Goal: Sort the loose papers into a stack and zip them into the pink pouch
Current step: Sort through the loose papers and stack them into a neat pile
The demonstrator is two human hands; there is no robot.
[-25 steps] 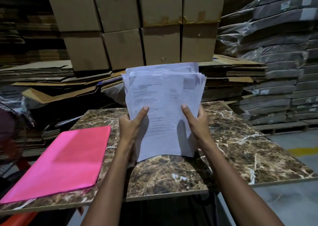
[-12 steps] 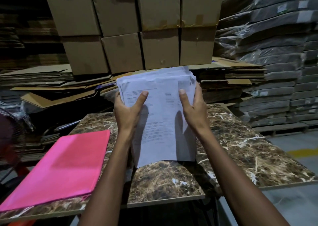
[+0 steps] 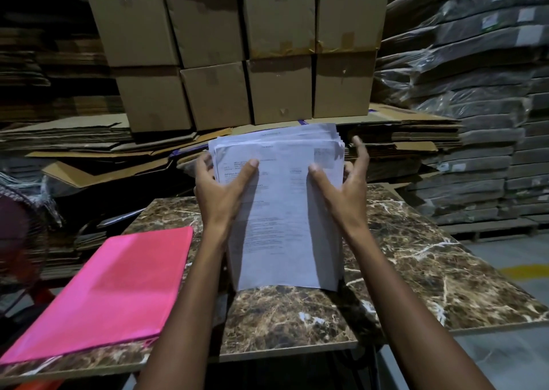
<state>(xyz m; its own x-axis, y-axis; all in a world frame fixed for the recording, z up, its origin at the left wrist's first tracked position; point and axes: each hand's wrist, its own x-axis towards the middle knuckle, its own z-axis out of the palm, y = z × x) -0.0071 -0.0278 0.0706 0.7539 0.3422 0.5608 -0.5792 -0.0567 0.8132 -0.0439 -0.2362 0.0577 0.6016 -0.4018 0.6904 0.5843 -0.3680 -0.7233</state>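
Marble worktop [image 3: 416,270] carries my paper stack [image 3: 285,211] upright on its bottom edge; my left hand [image 3: 221,190] and right hand [image 3: 341,190] grip its sides, pink pouch [image 3: 104,294] lying left of it.

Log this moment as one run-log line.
step: squaring stack | papers: upright on table | left hand, right hand: gripping papers | pink pouch: flat, untouched
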